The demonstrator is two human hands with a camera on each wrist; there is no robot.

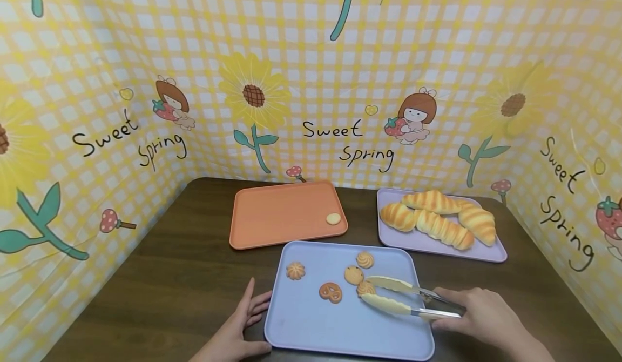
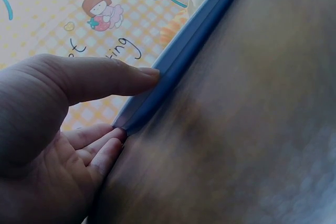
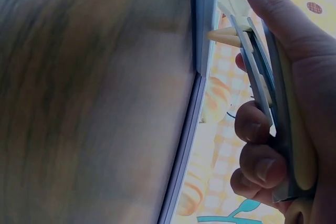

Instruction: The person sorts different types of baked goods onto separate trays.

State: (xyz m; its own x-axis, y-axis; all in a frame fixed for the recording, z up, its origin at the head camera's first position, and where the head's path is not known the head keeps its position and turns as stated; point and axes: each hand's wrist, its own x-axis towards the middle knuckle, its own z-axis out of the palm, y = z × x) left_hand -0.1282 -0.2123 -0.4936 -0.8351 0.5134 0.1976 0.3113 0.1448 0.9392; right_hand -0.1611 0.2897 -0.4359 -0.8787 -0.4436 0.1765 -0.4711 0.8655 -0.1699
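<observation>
A blue tray [image 1: 316, 327] lies at the front, with several cookies on it. My right hand [image 1: 486, 313] grips tongs [image 1: 398, 303] with cream tips and metal arms. Their parted tips reach over the tray, on either side of a swirl cookie [image 1: 365, 288]. Touching that one is a round cookie [image 1: 353, 275], and another swirl cookie [image 1: 365, 259] lies just behind. A pretzel cookie [image 1: 330, 293] and a flower-shaped cookie [image 1: 295, 270] sit farther left. My left hand [image 1: 235, 329] rests against the tray's left side, thumb [image 2: 126, 80] and fingertips at its rim in the left wrist view.
Behind the blue tray stands an orange tray [image 1: 282, 216] bearing one pale round cookie [image 1: 333, 219]. To the back right, a lilac tray [image 1: 389, 238] holds several bread rolls [image 1: 444, 229]. A checkered cloth [image 1: 320, 81] hangs around the dark wooden table [image 1: 194, 254].
</observation>
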